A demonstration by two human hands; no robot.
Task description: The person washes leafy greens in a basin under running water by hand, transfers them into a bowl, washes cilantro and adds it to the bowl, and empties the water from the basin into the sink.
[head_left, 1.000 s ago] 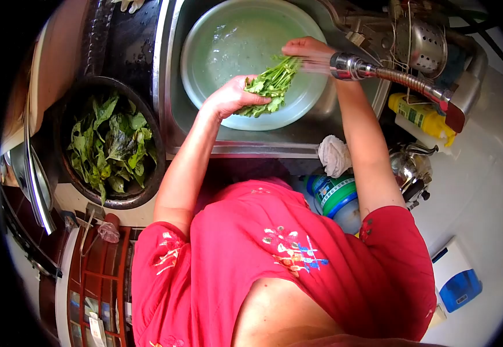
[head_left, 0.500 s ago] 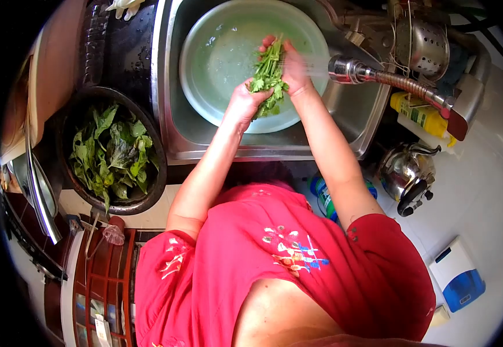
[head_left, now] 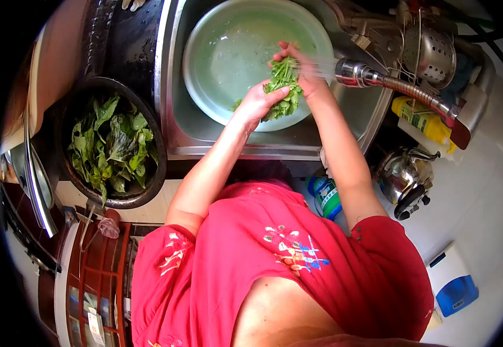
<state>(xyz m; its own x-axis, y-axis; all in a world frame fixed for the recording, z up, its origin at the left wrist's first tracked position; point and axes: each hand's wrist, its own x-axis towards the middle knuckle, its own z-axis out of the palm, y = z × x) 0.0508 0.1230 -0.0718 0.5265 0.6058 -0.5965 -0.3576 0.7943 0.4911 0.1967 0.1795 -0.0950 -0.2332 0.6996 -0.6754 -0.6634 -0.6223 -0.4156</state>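
Note:
A bunch of leafy green herbs [head_left: 284,87] is held over a pale round basin [head_left: 189,63] of water in the steel sink. My left hand [head_left: 258,103] is closed around the leafy end, its thumb across the leaves. Curved about the stem end, my right hand [head_left: 309,75] has its fingers bent over the stems; spray blurs part of it. From the flexible faucet [head_left: 355,74] at the right, water sprays onto the right hand and stems. A small loose leaf shows by the left wrist.
To the left, a dark round pan [head_left: 159,168] holds large green leaves [head_left: 112,144]. The steel sink edge [head_left: 245,151] runs in front of me. A kettle [head_left: 404,173], a yellow bottle [head_left: 427,121] and a perforated metal holder [head_left: 436,58] stand at the right.
Both hands and the herbs have shifted slightly right within the view, nearer the faucet head. The bunch looks more bundled and tilted, and the right fingers have moved along the stems.

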